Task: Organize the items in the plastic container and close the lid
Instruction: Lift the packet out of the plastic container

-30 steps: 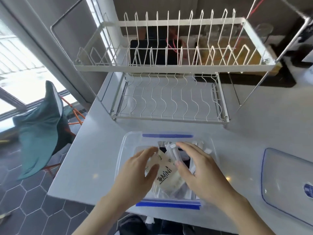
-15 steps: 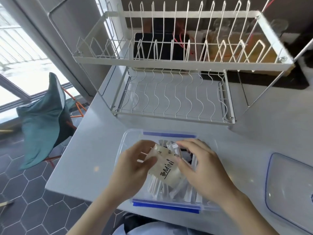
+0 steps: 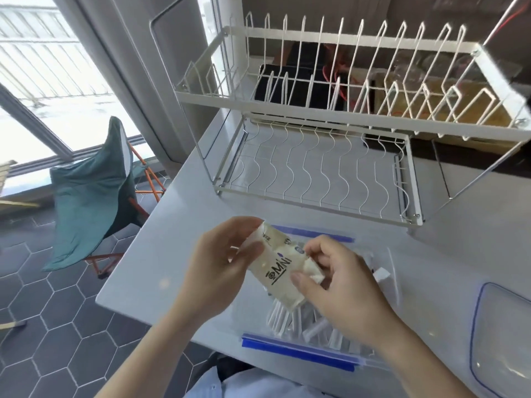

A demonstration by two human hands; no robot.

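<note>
Low in the centre of the frame both hands hold one cream packet (image 3: 277, 268) printed with dark letters, lifted clear above the clear plastic container (image 3: 298, 347) with blue edge strips; the left hand (image 3: 221, 265) has its fingers curled round the packet's upper left end, thumb on the near face, and the right hand (image 3: 342, 285) pinches the packet's right edge between thumb and bent fingers, where a corner looks folded over; the container sits on the pale counter (image 3: 172, 254) just below the hands, close to the counter's near edge, and inside it a loose heap of thin white wrapped sticks (image 3: 290, 320) lies at mixed angles, partly hidden by the right wrist; the lid (image 3: 505, 340), clear with a blue rim, lies flat on the counter at the lower right of the frame, well apart from the container and not yet on it; a white wire dish rack (image 3: 344, 133) with no dishes fills the upper middle and right, and a green folding chair (image 3: 94, 196) stands on the tiled floor at the left; the step in hand seems to be the sorting, with this packet taken up so it can be straightened or placed; the next move probably calls for laying it flat along one side of the container, then lining up the sticks beside it, so nothing rises above the rim; only then would the lid be fetched from the right and pressed down.
</note>
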